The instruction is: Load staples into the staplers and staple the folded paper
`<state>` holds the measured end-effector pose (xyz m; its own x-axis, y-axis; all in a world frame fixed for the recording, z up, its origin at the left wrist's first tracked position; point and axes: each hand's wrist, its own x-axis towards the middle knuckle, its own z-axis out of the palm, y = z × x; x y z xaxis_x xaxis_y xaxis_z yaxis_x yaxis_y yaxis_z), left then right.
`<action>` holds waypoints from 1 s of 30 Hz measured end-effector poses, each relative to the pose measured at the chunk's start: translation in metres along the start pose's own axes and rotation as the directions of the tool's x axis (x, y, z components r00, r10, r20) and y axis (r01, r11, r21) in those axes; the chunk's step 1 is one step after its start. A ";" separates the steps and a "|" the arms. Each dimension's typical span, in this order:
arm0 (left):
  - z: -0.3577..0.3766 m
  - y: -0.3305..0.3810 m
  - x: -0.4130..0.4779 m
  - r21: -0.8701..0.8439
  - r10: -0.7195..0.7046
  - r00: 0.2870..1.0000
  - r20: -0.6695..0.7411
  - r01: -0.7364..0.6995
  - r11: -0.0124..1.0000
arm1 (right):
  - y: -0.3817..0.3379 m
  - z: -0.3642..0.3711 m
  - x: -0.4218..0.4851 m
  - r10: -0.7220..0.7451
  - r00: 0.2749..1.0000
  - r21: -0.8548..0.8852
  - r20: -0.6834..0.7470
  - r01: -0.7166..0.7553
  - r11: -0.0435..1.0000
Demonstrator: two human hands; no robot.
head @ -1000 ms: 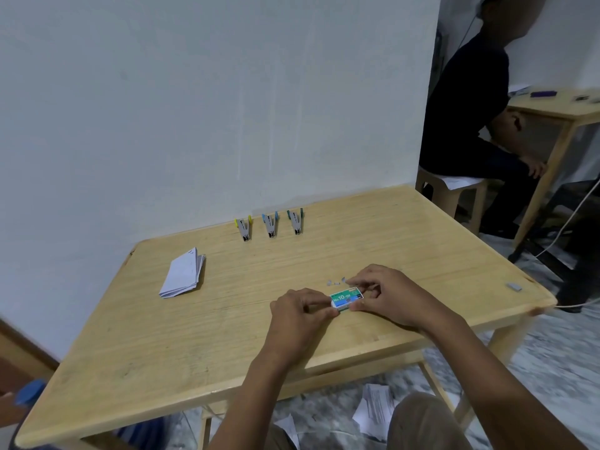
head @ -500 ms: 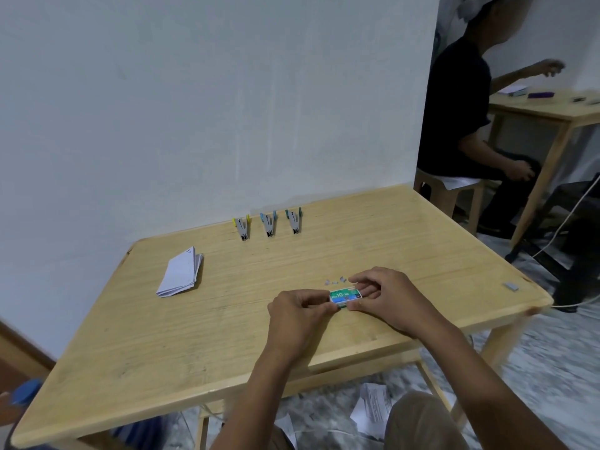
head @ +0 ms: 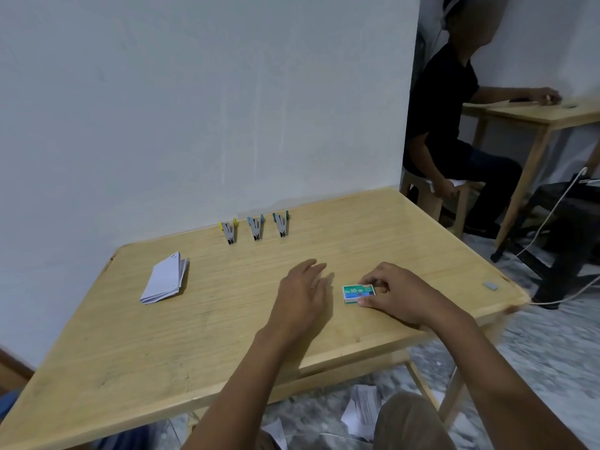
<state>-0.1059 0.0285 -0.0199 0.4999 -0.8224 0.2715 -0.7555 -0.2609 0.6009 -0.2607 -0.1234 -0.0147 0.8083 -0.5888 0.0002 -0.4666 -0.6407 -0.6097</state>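
A small green staple box [head: 358, 293] lies flat on the wooden table [head: 227, 319] near the front. My right hand [head: 399, 293] pinches its right end between thumb and fingers. To the box's left, my left hand [head: 303, 292] hovers open, fingers straight, pointing toward the back. Three small staplers stand in a row by the wall: yellow-tipped [head: 229, 231], blue-tipped [head: 256, 228] and teal-tipped [head: 281, 224]. A stack of folded white paper [head: 166, 278] lies at the left of the table.
A small grey piece [head: 490, 286] lies near the table's right edge. A person in black [head: 444, 118] sits at another table [head: 539, 115] behind on the right. White cables [head: 552, 216] trail past a dark stand there. Paper scraps [head: 363, 414] litter the floor under the table.
My left hand has let go of the staple box and moved left and forward, opening flat. My right hand keeps hold of the box, which now lies on the table.
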 end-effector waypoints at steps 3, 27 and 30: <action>0.007 0.008 0.005 0.066 0.088 0.982 0.169 -0.101 0.993 | 0.006 -0.005 -0.002 0.013 1.000 -0.022 -0.004 -0.013 1.000; -0.028 -0.026 -0.071 -0.150 0.029 0.999 0.020 -0.026 0.988 | -0.048 0.030 -0.015 -0.122 0.981 -0.106 0.150 0.138 0.985; -0.028 -0.023 -0.076 -0.163 0.037 0.999 -0.006 -0.038 0.986 | -0.050 0.031 -0.018 -0.117 0.980 -0.106 0.160 0.135 0.985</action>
<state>-0.1147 0.1115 -0.0337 0.4743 -0.8283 0.2983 -0.6948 -0.1442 0.7046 -0.2403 -0.0652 -0.0090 0.9044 -0.4232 -0.0555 -0.3887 -0.7630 -0.5165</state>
